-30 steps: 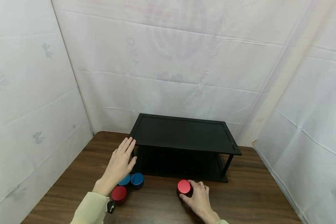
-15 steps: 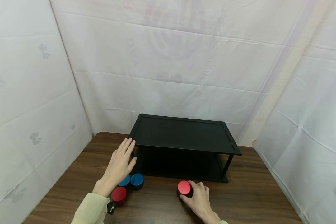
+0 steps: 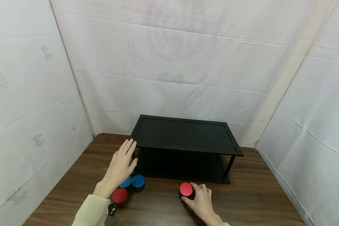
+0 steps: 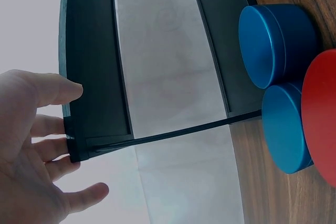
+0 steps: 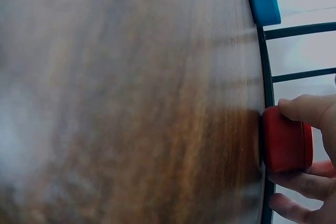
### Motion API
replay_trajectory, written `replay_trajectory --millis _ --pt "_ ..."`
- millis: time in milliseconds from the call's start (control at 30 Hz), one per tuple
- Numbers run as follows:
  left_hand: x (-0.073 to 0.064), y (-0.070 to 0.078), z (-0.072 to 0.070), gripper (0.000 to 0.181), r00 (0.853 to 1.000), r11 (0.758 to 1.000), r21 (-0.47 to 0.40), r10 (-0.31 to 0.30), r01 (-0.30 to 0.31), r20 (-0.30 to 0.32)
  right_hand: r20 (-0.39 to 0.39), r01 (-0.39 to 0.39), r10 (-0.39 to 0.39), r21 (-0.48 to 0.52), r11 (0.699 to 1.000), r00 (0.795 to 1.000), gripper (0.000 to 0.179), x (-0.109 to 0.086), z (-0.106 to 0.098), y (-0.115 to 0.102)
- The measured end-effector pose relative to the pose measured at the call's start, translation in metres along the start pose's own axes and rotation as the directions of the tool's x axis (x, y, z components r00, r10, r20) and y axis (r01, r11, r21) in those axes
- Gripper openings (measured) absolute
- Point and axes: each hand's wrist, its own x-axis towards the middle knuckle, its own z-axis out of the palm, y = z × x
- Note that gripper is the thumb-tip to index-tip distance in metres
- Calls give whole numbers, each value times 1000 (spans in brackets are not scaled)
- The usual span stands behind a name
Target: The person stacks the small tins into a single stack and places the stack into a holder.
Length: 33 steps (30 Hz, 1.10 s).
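Note:
Between thumb and fingers of my right hand (image 3: 202, 202) is a round red tin (image 3: 185, 189), upright on the table before the shelf. In the right wrist view the grip on the red tin's side (image 5: 286, 142) shows from close by. My left hand (image 3: 118, 166), its fingers fairly straight, lies at the front left corner of the black two-tier shelf (image 3: 183, 133). The left wrist view shows several fingers partly hidden behind that shelf corner (image 4: 77, 148). Whether they press on it I cannot tell.
Two blue tins (image 3: 138, 182) and a second red tin (image 3: 120, 196) stand close together by the left forearm, partly hidden by it. A brown wooden table (image 3: 155, 210) carries everything. White cloth (image 3: 169, 62) hangs behind and at both sides.

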Motion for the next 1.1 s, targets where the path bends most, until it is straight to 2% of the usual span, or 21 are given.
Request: replay_trajectory --millis 833,967,1100 --pt "0 4 2 65 1000 1000 -7 12 -12 -9 19 -9 9 -5 1000 1000 63 -1 -4 4" --pt "-2 5 3 65 999 1000 0 18 -18 -43 18 -4 4 -1 1000 1000 62 -1 -5 4" --pt "-5 5 4 64 992 999 -9 38 -39 -118 12 5 -5 4 1000 1000 61 0 -5 5"
